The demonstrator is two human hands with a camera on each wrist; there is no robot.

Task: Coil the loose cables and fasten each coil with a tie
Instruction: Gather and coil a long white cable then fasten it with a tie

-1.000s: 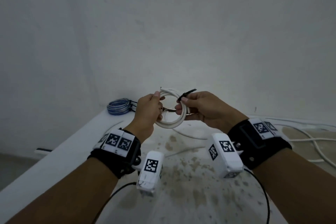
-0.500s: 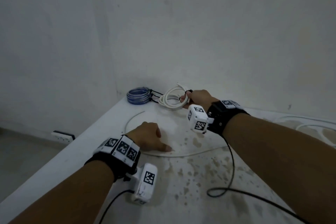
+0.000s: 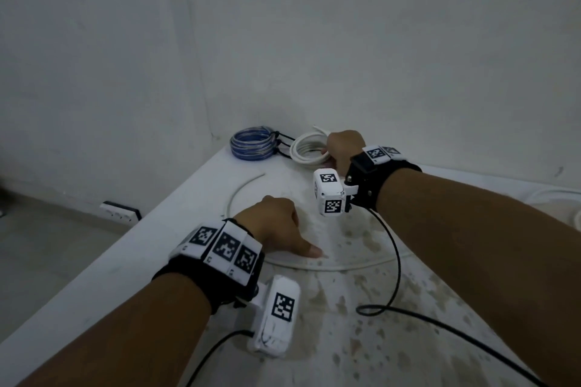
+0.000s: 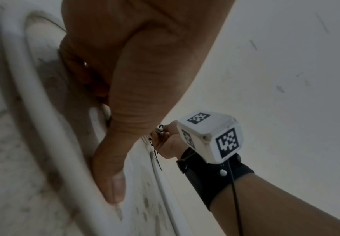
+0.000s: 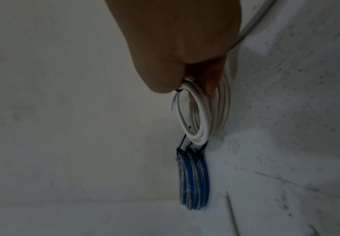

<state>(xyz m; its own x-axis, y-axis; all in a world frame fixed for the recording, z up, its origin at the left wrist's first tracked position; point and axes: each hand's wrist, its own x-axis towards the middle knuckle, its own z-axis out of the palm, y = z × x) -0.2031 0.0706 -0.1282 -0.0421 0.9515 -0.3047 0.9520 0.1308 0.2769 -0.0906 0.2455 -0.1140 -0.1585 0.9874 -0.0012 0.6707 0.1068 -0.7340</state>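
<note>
Pale plaster walls meet behind the far corner of your stained white table (image 3: 132,264). Your right hand (image 3: 342,148) reaches into that corner, its fingers (image 5: 211,83) pinching the white coil (image 3: 306,151), several smooth loops of round cable with one cut end poking free. Just left of it lies the blue coil (image 3: 251,143), a flat ring of blue and silvery strands cinched by black ties (image 5: 185,143). Your left hand (image 3: 276,226) rests nearer you with fingers curled under and thumb stretched along the loose white cable (image 3: 345,267), which arcs across the tabletop.
</note>
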